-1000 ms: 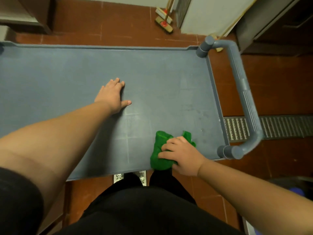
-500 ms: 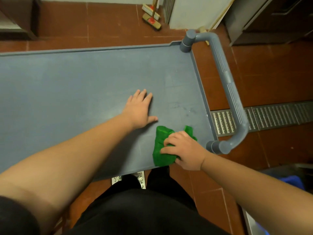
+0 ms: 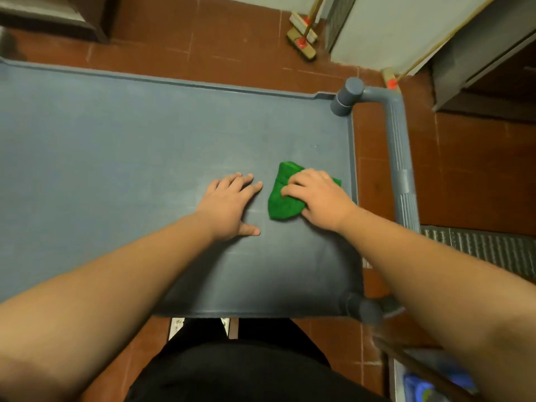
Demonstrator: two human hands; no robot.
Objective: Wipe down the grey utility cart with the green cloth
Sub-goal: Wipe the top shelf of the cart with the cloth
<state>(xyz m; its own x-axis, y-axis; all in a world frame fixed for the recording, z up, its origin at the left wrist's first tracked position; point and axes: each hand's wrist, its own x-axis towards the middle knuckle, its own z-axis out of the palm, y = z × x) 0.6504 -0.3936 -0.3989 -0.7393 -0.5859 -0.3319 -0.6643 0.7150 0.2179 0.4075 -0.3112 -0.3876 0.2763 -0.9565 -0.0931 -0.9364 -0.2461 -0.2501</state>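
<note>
The grey utility cart (image 3: pixel 116 146) fills the left and middle of the head view, its flat top bare apart from my hands and the cloth. A bunched green cloth (image 3: pixel 282 203) lies on the top near the right rim. My right hand (image 3: pixel 322 198) lies over the cloth with fingers curled into it, pressing it down. My left hand (image 3: pixel 229 204) rests flat on the cart top just left of the cloth, fingers straight. The cart's tubular grey handle (image 3: pixel 401 158) runs along the right side.
Red floor tiles surround the cart. A broom head (image 3: pixel 301 39) leans at the back by a white wall. A metal floor drain grate (image 3: pixel 487 250) runs to the right. A dark cabinet (image 3: pixel 490 68) stands at the far right, and a blue bin (image 3: pixel 426 384) sits at bottom right.
My right hand has slid the green cloth away from the near edge toward the middle of the right end. My left hand has moved right and now lies close beside the cloth.
</note>
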